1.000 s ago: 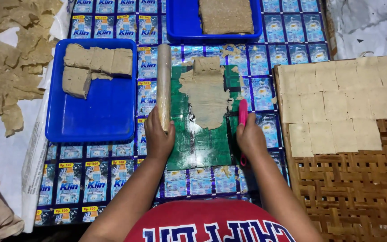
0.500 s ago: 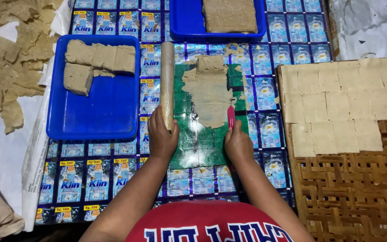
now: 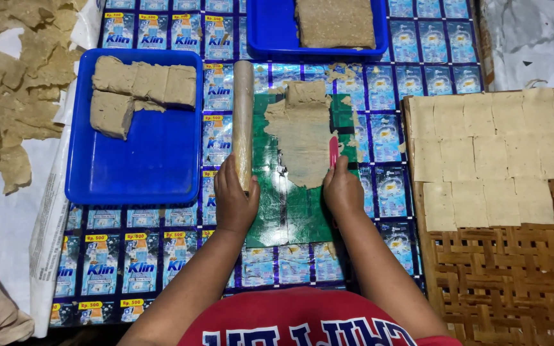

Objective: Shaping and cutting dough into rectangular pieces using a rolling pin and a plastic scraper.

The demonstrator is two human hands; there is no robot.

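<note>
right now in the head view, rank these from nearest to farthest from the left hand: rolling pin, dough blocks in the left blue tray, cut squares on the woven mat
1. Rolling pin: held in the left hand.
2. Dough blocks: up and to its left, in the blue tray.
3. Cut squares: far right, on the woven mat.

the floor is covered with a shiny mat [image 3: 142,256] made of many little blue packets stuck together. on the mat sits a blue tray [image 3: 136,166] at the left, and a second blue tray [image 3: 270,32] at the top. a green sheet [image 3: 290,211] lies in the middle of the mat. a woven bamboo mat [image 3: 501,282] lies at the right side. a white sheet [image 3: 8,218] lies at the left, next to the shiny mat.
</note>
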